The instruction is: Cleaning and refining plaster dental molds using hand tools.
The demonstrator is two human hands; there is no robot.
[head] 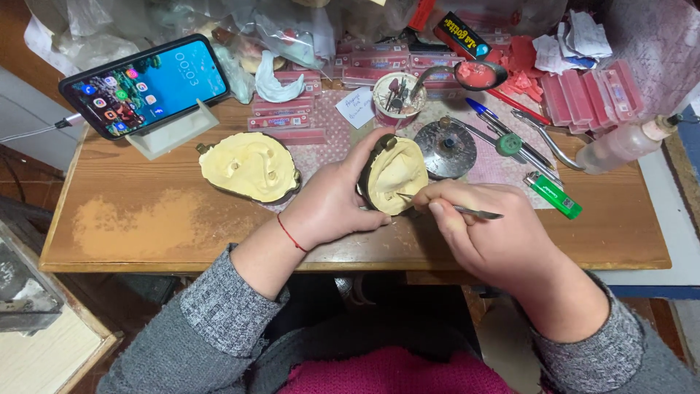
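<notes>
In the head view, at frame centre, the left hand (pixel 332 201) grips a plaster-filled dental flask half (pixel 391 175) tilted on the wooden table (pixel 146 226), while the right hand (pixel 485 233) pinches a thin metal carving tool (pixel 467 211) whose tip touches the plaster, with another plaster-filled flask half (pixel 248 166) lying left of centre.

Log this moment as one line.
left hand: holds mould half tilted | right hand: holds metal tool, tip on mould | second mould half: flat on table | phone: on stand
</notes>
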